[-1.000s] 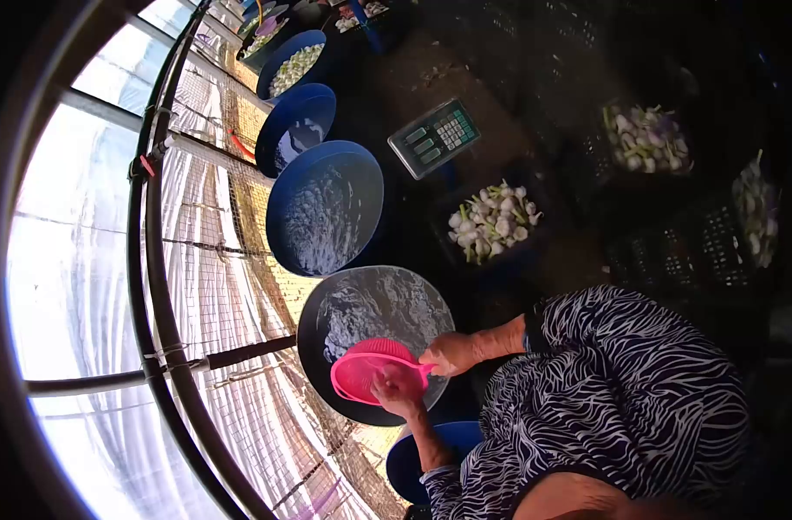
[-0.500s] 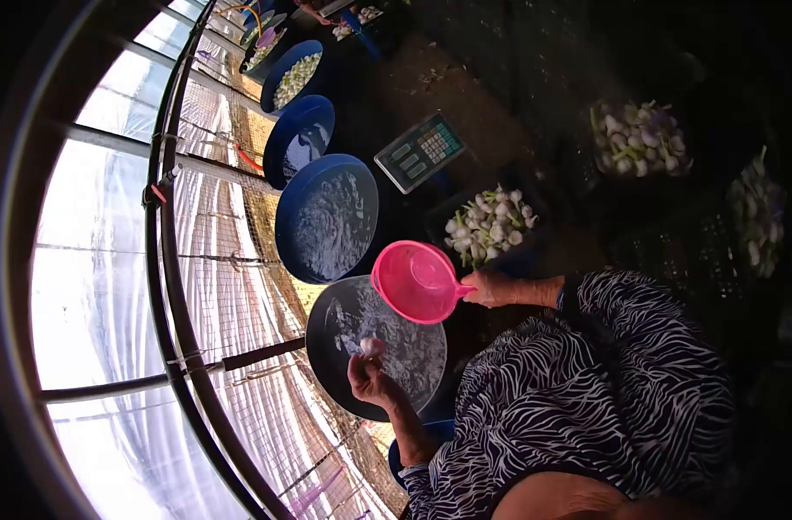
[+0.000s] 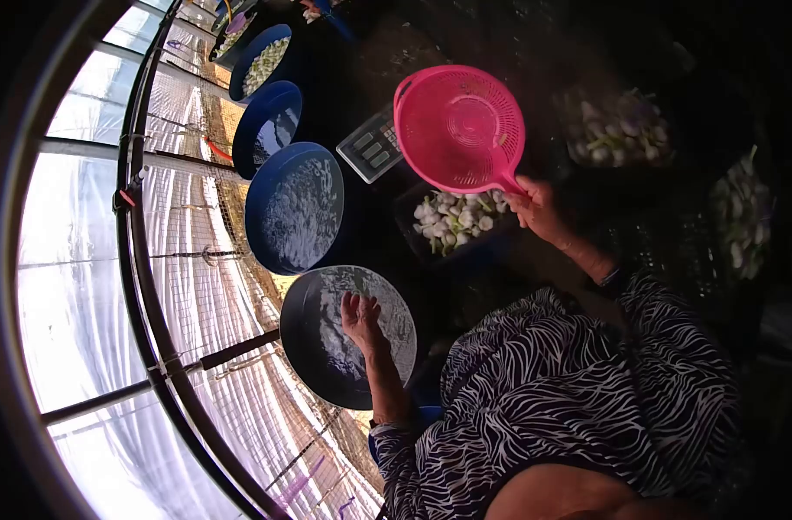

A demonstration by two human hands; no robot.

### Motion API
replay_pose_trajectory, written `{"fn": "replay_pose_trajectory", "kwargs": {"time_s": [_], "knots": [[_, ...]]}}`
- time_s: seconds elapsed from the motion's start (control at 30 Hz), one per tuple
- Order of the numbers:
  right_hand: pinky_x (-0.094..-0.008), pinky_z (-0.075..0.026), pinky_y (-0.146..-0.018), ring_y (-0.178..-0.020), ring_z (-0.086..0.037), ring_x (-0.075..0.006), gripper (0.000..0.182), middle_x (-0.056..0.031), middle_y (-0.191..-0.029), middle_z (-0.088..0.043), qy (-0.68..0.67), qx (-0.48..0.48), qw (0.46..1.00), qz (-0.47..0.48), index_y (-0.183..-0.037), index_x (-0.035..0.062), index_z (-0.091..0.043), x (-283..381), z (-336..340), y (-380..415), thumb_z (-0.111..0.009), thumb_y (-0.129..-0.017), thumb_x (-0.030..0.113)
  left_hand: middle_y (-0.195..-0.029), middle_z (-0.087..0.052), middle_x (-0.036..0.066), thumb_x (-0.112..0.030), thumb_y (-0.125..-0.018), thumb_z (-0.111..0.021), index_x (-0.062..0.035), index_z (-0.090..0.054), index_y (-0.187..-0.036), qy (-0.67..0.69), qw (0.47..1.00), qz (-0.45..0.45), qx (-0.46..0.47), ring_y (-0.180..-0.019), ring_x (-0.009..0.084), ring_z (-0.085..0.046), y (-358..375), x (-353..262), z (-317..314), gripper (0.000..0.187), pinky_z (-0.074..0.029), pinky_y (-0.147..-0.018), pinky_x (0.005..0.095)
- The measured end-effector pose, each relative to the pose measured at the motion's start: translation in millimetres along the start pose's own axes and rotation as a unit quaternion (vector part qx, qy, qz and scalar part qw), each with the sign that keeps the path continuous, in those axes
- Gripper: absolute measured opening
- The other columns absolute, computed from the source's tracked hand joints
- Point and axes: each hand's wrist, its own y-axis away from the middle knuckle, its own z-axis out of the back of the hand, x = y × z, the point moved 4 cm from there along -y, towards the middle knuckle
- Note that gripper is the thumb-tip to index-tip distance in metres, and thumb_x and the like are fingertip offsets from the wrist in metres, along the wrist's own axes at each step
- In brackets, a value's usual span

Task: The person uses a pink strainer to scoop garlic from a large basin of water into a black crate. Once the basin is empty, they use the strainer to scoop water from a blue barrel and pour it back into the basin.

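Right hand [image 3: 535, 206] gripping pink strainer [image 3: 459, 127] by handle, raised above crate of bulbs [image 3: 452, 221], bowl up-left of handle, long axis diagonal, left hand [image 3: 359, 316] open, fingers spread over dark basin [image 3: 348, 334]

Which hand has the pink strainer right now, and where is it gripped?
The right hand holds the pink strainer by its short handle; the left hand is in the black basin.

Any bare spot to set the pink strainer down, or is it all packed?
Bare dark floor shows beyond the grey scale, toward the far crates. Crowded elsewhere: the dark water basin under the left hand, the blue water basin touching it, and the black crate of white bulbs beneath the pink plastic strainer in the right hand.
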Motion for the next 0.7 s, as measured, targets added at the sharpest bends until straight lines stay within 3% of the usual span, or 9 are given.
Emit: {"fn": "replay_pose_trajectory", "kwargs": {"time_s": [0.1, 0.17, 0.27, 0.3, 0.4, 0.5, 0.53, 0.57, 0.7], "knots": [[-0.0222, -0.041, -0.061, -0.069, -0.046, -0.0026, 0.026, 0.0034, -0.078, -0.054, -0.008, 0.063, 0.998, 0.031, -0.110, -0.0004, -0.055, 24, -48, 3, -0.057, -0.087, 0.010, -0.116, -0.054, 0.012, -0.020, -0.089, -0.059, -0.0011, -0.040, -0.130, 0.000, 0.999, 0.052, 0.004, -0.093, 0.0233, -0.061, 27, -10, 3, 0.049, -0.050, -0.075, 0.0315], [-0.0321, -0.047, -0.066, -0.073, -0.062, -0.0194, 0.028, -0.0150, -0.085, -0.064, 0.167, 0.132, 0.976, 0.037, -0.110, 0.0009, -0.056, 21, -82, 8, -0.061, -0.085, 0.014, -0.117, -0.053, 0.016, -0.033, -0.093, -0.051, -0.0023, -0.038, -0.131, 0.010, 0.998, 0.063, 0.012, -0.096, 0.0273, -0.060, 42, -10, 0, 0.051, -0.050, -0.077, 0.0350], [-0.0377, -0.048, -0.064, -0.072, -0.063, -0.0330, 0.024, -0.0183, -0.076, -0.062, 0.168, 0.285, 0.943, 0.042, -0.099, 0.0019, -0.059, 23, -134, 23, -0.063, -0.082, 0.017, -0.123, -0.048, 0.020, -0.050, -0.092, -0.042, -0.0061, -0.034, -0.134, 0.111, 0.987, 0.110, -0.019, -0.111, 0.0360, -0.051, 57, -1, 3, 0.061, -0.043, -0.090, 0.0464], [-0.0400, -0.048, -0.063, -0.072, -0.062, -0.0351, 0.024, -0.0186, -0.074, -0.062, 0.170, 0.292, 0.933, 0.126, -0.099, 0.0036, -0.059, 13, -149, 30, -0.063, -0.080, 0.018, -0.125, -0.047, 0.020, -0.051, -0.092, -0.042, -0.0067, -0.033, -0.135, 0.168, 0.981, 0.099, -0.006, -0.113, 0.0368, -0.048, 62, 0, 5, 0.062, -0.042, -0.091, 0.0475], [-0.0413, -0.049, -0.063, -0.071, -0.062, -0.0340, 0.024, -0.0174, -0.071, -0.061, 0.227, 0.363, 0.883, 0.192, -0.100, 0.0066, -0.059, 6, -185, 46, -0.062, -0.078, 0.016, -0.130, -0.041, 0.022, -0.058, -0.088, -0.043, -0.0085, -0.033, -0.134, 0.269, 0.962, 0.023, 0.045, -0.123, 0.0398, -0.037, 70, 7, 13, 0.069, -0.036, -0.097, 0.0521], [-0.0384, -0.051, -0.061, -0.072, -0.063, -0.0295, 0.036, -0.0132, -0.078, -0.061, 0.271, 0.317, 0.835, 0.358, -0.113, 0.0106, -0.056, 20, -207, 53, -0.061, -0.078, 0.013, -0.132, -0.039, 0.023, -0.065, -0.083, -0.044, -0.0068, -0.037, -0.131, 0.450, 0.883, 0.094, -0.095, -0.125, 0.0404, -0.035, 83, 34, 49, 0.075, -0.033, -0.101, 0.0535], [-0.0374, -0.051, -0.060, -0.073, -0.064, -0.0280, 0.040, -0.0117, -0.081, -0.060, 0.270, 0.297, 0.815, 0.418, -0.117, 0.0117, -0.055, 31, -214, 54, -0.061, -0.078, 0.012, -0.133, -0.038, 0.024, -0.070, -0.078, -0.047, -0.0052, -0.040, -0.127, 0.458, 0.884, 0.062, -0.077, -0.125, 0.0406, -0.035, 87, 37, 57, 0.081, -0.030, -0.103, 0.0541], [-0.0360, -0.053, -0.061, -0.075, -0.064, -0.0259, 0.052, -0.0084, -0.086, -0.059, 0.279, 0.315, 0.808, 0.412, -0.126, 0.0114, -0.049, 44, -243, 61, -0.062, -0.076, 0.008, -0.135, -0.037, 0.022, -0.073, -0.077, -0.043, -0.0053, -0.037, -0.130, 0.488, 0.865, 0.063, -0.095, -0.126, 0.0405, -0.033, 89, 33, 85, 0.086, -0.028, -0.104, 0.0551], [-0.0369, -0.053, -0.066, -0.083, -0.064, -0.0290, 0.057, -0.0131, -0.101, -0.062, 0.224, 0.341, 0.804, 0.433, -0.127, 0.0097, -0.047, 78, -270, 34, -0.064, -0.073, 0.002, -0.144, -0.028, 0.018, -0.081, -0.075, -0.027, -0.0086, -0.028, -0.139, 0.572, 0.812, -0.095, -0.059, -0.131, 0.0377, -0.028, 100, -12, 102, 0.097, -0.019, -0.108, 0.0557]]}}
